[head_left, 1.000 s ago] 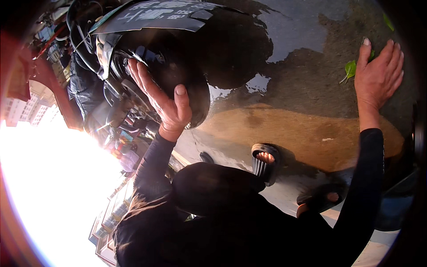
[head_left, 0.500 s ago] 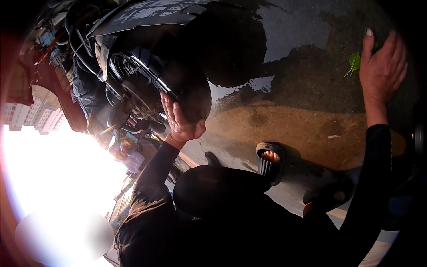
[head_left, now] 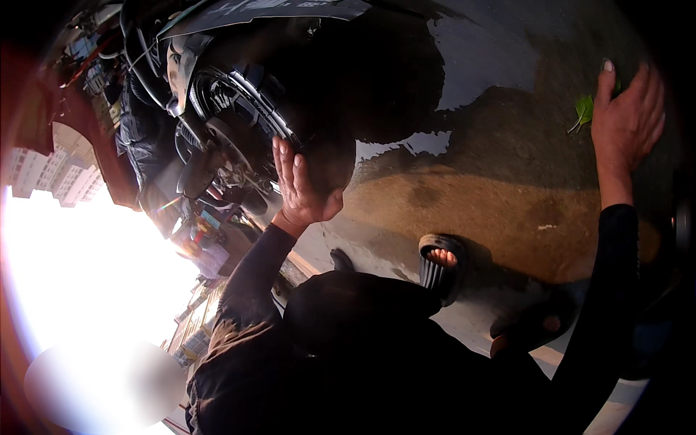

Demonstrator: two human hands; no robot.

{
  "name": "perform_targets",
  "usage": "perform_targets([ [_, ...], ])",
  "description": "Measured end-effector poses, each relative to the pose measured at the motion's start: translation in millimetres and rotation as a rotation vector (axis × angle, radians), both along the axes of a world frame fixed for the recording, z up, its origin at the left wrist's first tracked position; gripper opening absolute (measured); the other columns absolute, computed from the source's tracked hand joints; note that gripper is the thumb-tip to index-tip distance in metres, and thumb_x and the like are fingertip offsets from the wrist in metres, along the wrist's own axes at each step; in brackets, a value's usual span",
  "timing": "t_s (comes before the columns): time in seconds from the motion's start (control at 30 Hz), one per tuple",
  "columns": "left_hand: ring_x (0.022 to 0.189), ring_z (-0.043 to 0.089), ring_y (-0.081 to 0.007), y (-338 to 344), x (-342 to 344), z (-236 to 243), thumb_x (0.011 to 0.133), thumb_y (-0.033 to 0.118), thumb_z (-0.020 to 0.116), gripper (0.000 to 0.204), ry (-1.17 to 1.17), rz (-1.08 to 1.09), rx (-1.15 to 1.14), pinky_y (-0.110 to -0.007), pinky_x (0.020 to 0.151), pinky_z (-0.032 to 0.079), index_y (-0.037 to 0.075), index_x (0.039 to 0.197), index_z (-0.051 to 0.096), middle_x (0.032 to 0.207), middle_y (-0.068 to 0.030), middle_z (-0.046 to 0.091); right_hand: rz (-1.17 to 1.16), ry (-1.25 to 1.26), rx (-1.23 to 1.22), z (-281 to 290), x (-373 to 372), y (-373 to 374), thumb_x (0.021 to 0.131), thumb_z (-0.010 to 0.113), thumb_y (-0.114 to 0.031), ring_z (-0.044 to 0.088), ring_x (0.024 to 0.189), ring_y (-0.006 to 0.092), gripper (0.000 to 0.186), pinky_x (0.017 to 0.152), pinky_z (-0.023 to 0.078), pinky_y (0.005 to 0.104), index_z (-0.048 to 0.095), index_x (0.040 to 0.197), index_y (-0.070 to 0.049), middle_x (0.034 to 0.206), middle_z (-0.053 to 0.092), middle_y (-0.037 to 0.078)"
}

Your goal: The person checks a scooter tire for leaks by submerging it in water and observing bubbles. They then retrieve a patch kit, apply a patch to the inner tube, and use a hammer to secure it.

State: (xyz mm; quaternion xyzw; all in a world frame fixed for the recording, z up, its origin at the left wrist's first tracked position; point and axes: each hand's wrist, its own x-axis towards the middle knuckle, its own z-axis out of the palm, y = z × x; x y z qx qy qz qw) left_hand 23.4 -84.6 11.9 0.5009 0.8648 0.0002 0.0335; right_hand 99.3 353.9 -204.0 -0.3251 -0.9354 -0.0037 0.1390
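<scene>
My left hand [head_left: 304,192] has its fingers stretched out beside the black wheel [head_left: 239,105] of a parked motorbike. Its fingertips overlap the tyre's edge, though I cannot tell whether they touch. At the far right my right hand [head_left: 629,123] is extended above the wet ground, back of the hand up, thumb apart from the fingers. A green leaf [head_left: 584,109] shows beside that thumb, and a bit more green peeks out between thumb and fingers. Whether the leaf lies on the ground or against the palm is hidden.
A dark mudguard panel [head_left: 268,13] with pale markings hangs over the wheel. Puddles [head_left: 478,54] lie on the ground, with a sunlit brown strip [head_left: 464,203] nearer me. My foot in a dark sandal [head_left: 440,262] stands below. Bright sky and buildings [head_left: 61,170] appear left.
The view has shifted slightly, with the motorbike and ground sitting a little lower and further right. Both hands keep nearly the same pose, the left one slightly more upright.
</scene>
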Motion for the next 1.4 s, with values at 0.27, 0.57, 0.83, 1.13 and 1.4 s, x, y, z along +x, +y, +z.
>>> perform_targets([
  [0.27, 0.136, 0.029, -0.0505, 9.4, 1.3, 13.0, 0.072, 0.025, 0.068, 0.087, -0.032, 0.118, 0.071, -0.05, 0.108, 0.035, -0.006, 0.144, 0.028, 0.147, -0.0321, 0.028, 0.007, -0.058, -0.01, 12.5, -3.6, -18.9, 0.095, 0.043, -0.052, 0.031, 0.139, 0.032, 0.067, 0.111, 0.027, 0.049, 0.038, 0.141, -0.003, 0.147, 0.038, 0.016],
  [0.57, 0.141, 0.029, -0.031, 3.4, 17.2, 24.6, 0.08, 0.032, 0.067, 0.078, 0.121, 0.197, 0.087, -0.035, 0.102, 0.046, 0.003, 0.143, 0.033, 0.152, -0.0146, 0.03, 0.238, -0.362, -1.231, 188.6, 0.7, 4.5, 0.095, 0.052, -0.046, 0.036, 0.138, 0.0291, 0.066, 0.111, 0.03, 0.037, 0.043, 0.139, 0.002, 0.144, 0.044, 0.02],
  [0.83, 0.138, 0.034, -0.0288, 9.8, 43.2, 6.8, 0.083, 0.031, 0.066, 0.069, 0.232, 0.326, 0.182, -0.043, 0.107, 0.037, 0.007, 0.142, 0.039, 0.15, -0.0118, 0.034, 0.169, 0.138, -0.141, 302.4, 248.7, 101.3, 0.097, 0.055, -0.032, 0.05, 0.121, 0.0346, 0.046, 0.098, 0.043, 0.0413, 0.051, 0.13, 0.0, 0.131, 0.053, 0.018],
  [1.13, 0.14, 0.03, -0.0296, 29.5, 56.4, -0.5, 0.09, 0.024, 0.059, 0.065, 0.285, 0.437, 0.127, -0.044, 0.111, 0.029, 0.006, 0.146, 0.032, 0.153, -0.0132, 0.03, -0.941, 0.591, -1.639, 181.0, 499.8, 122.7, 0.088, 0.054, -0.063, 0.054, 0.119, 0.033, 0.098, 0.098, 0.043, 0.0404, 0.016, 0.143, 0.009, 0.136, 0.046, 0.025],
  [1.4, 0.146, 0.014, -0.0345, 38.7, 46.7, 17.0, 0.089, 0.02, 0.059, 0.081, 0.148, 0.334, -0.082, -0.042, 0.116, 0.019, 0.0, 0.151, 0.01, 0.157, -0.0197, 0.01, -0.715, 0.714, -1.832, 165.7, 427.8, 117.3, 0.09, 0.061, -0.048, 0.066, 0.085, 0.0237, 0.052, 0.067, 0.052, 0.0311, 0.053, 0.114, -0.003, 0.102, 0.066, 0.01],
])
